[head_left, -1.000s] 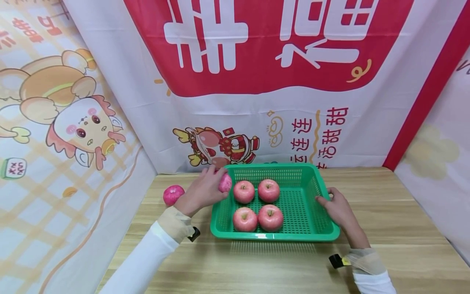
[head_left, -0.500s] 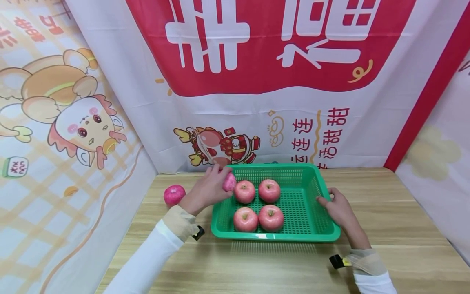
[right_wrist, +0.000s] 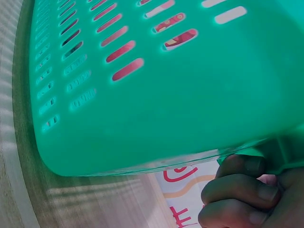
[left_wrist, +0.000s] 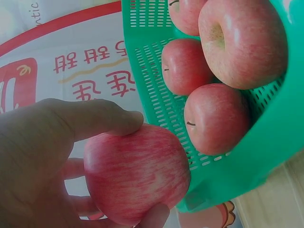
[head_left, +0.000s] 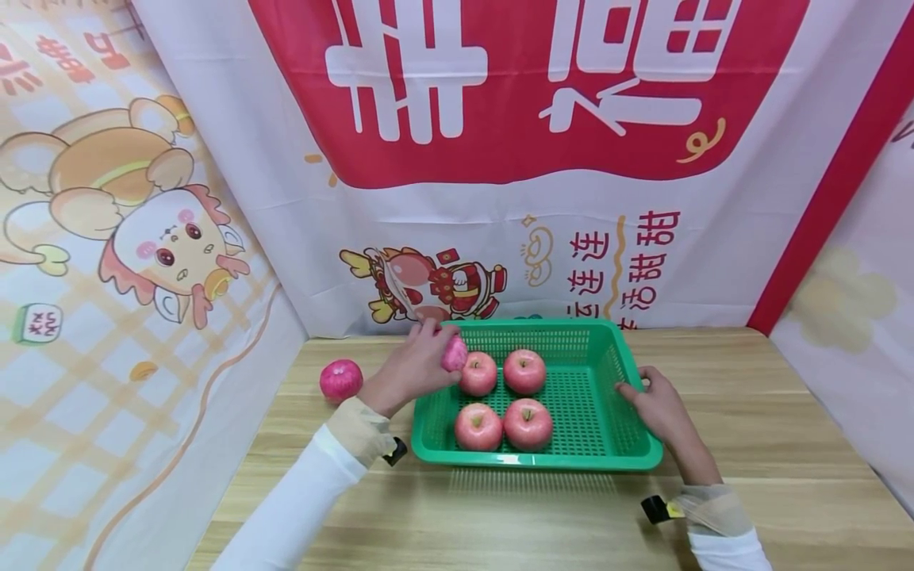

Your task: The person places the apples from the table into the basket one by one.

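Note:
My left hand [head_left: 414,366] grips a red-pink apple [left_wrist: 137,173] between thumb and curled fingers, at the far left corner of the green plastic basket [head_left: 528,460]. In the head view this apple [head_left: 454,354] overlaps the nearest apple [head_left: 478,374] inside; whether they touch I cannot tell. Several apples fill the basket's left half, among them a large one [head_left: 528,424] near the front. On the basket's right rim, my right hand [head_left: 660,404] holds on with curled fingers [right_wrist: 237,190], seen below the rim in the right wrist view.
A deep pink round fruit [head_left: 341,381] lies on the wooden table [head_left: 543,523], left of the basket and beside my left wrist. Behind the basket hangs a printed cloth [head_left: 428,206], close to its far rim. Another patterned cloth [head_left: 236,444] borders the table's left side.
My left hand has moved slightly right with the apple, from the basket's left rim to over its inside. The right hand and basket have stayed in place.

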`<state>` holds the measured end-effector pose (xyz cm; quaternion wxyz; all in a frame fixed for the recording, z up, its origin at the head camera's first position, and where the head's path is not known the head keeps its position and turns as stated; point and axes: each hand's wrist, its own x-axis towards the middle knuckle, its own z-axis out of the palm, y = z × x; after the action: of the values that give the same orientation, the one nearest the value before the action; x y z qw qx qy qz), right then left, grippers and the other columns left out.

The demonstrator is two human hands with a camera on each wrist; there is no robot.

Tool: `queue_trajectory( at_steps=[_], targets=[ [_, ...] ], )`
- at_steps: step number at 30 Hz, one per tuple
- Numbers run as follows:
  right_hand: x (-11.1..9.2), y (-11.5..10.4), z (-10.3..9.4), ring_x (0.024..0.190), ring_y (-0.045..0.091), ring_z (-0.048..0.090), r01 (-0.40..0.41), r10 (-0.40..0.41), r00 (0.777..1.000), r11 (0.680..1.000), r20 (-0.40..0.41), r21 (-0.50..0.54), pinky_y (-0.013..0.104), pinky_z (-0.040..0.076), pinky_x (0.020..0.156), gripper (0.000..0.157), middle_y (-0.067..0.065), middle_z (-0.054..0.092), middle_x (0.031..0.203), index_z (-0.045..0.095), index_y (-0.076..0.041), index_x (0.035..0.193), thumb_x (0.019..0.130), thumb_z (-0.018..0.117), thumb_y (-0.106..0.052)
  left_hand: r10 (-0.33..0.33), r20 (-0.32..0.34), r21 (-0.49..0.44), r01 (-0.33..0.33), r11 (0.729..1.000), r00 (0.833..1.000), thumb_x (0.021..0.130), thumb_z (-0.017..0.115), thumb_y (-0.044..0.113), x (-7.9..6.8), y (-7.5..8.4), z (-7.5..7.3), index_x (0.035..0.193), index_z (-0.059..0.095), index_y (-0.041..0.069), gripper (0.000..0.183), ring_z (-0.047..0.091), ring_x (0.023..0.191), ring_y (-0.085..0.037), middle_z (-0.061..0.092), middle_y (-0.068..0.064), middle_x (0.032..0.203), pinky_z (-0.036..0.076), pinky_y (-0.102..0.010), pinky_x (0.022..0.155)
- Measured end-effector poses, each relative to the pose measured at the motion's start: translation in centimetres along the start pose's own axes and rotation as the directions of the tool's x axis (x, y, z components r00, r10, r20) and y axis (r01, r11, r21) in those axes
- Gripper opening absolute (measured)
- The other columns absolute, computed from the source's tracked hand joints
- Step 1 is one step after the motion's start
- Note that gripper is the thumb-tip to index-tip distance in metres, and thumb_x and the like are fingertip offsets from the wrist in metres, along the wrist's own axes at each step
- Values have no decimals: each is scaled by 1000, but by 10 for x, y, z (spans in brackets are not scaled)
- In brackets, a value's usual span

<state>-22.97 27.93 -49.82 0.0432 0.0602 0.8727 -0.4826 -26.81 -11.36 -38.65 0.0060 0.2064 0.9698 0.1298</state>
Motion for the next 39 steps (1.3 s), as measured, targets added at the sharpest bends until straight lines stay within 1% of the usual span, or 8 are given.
queue_trajectory(
  at_steps=[5, 7, 13, 18, 24, 29, 33, 39],
  targets=[
    [0, 0, 0, 95, 28, 70, 6, -6, 1000, 1000, -2, -13, 36, 62, 72, 50, 31, 61, 119, 47, 12, 136, 108, 57, -29, 3, 10, 0, -3, 1000, 1000, 90, 81, 33, 2, 3, 1, 153, 53, 12, 72, 51, 130, -40, 51, -22, 146, 58, -58, 100],
    [-1, 0, 0, 95, 28, 70, 5, -5, 1000, 1000, -3, -15, 36, 62, 72, 50, 31, 61, 119, 47, 12, 136, 108, 57, -29, -2, 19, -5, 2, 1000, 1000, 90, 81, 33, 3, 6, 1, 153, 53, 13, 72, 50, 131, -39, 51, -21, 146, 58, -58, 100],
    [0, 1, 1, 94, 28, 70, -8, 8, 1000, 1000, -1, -9, 37, 63, 72, 50, 30, 61, 119, 47, 11, 136, 109, 57, -30, -8, 45, -31, 10, 999, 999, 91, 81, 31, 6, 12, 1, 155, 52, 16, 72, 49, 129, -36, 50, -19, 144, 58, -57, 100],
    [0, 1, 1, 93, 27, 70, -13, 13, 1000, 1000, 2, -3, 37, 63, 72, 51, 30, 61, 119, 46, 11, 137, 109, 57, -30, 7, 44, -22, -6, 1000, 999, 91, 79, 31, 10, 14, 4, 155, 52, 15, 71, 49, 128, -36, 50, -18, 146, 57, -56, 102],
    [0, 1, 1, 91, 25, 70, -10, 10, 1000, 1000, 0, 6, 37, 64, 71, 50, 30, 62, 118, 46, 11, 137, 108, 57, -29, 13, 48, -13, -12, 1000, 999, 90, 80, 32, 15, 19, 7, 155, 52, 16, 73, 50, 131, -37, 49, -18, 150, 55, -57, 104],
    [-1, 0, 1, 91, 25, 70, -11, 11, 1000, 1000, 4, 11, 37, 63, 71, 50, 30, 62, 118, 47, 11, 136, 108, 57, -29, 8, 59, -24, -7, 1000, 998, 90, 81, 32, 18, 24, 9, 154, 52, 18, 72, 49, 132, -37, 50, -17, 147, 57, -57, 101],
    [-1, 0, 1, 90, 24, 70, -10, 10, 1000, 1000, 6, 10, 37, 63, 71, 50, 30, 62, 117, 47, 11, 136, 108, 57, -29, 22, 52, -30, -20, 999, 998, 89, 81, 33, 20, 27, 12, 153, 52, 19, 72, 49, 132, -37, 52, -17, 144, 58, -56, 98],
    [-1, 1, 1, 90, 25, 70, -9, 9, 1000, 1000, 4, 6, 36, 63, 70, 49, 29, 62, 116, 47, 11, 135, 108, 57, -29, 47, 42, -34, -46, 998, 998, 89, 80, 35, 23, 29, 15, 151, 54, 20, 69, 49, 130, -36, 52, -15, 144, 56, -56, 100]
  ],
)
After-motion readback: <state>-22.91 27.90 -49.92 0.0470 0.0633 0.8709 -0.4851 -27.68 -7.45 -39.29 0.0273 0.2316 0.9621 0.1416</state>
